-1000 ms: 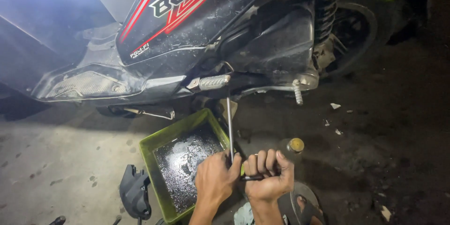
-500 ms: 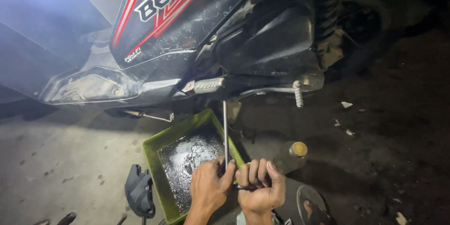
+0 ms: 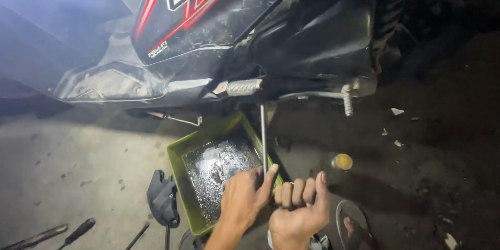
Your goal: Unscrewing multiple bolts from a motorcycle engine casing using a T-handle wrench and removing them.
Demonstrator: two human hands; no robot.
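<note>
Rising from between both hands, the long wrench (image 3: 263, 138) is gripped by the left hand (image 3: 245, 198) and fisted right hand (image 3: 299, 211).

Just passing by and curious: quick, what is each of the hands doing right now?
Left hand: closed on the long metal rod, forefinger laid along it.
Right hand: clenched in a fist around the tool's handle, mostly hidden.

Dim night scene, lit from the upper left by one cold bluish source — haze and flare washing out that corner. Hard glare on the wet oil in the green tray (image 3: 179, 169) and on the scooter panel (image 3: 208, 15). Right side sunk in near-black shadow — grainy, soft, slightly smeared detail.
</note>
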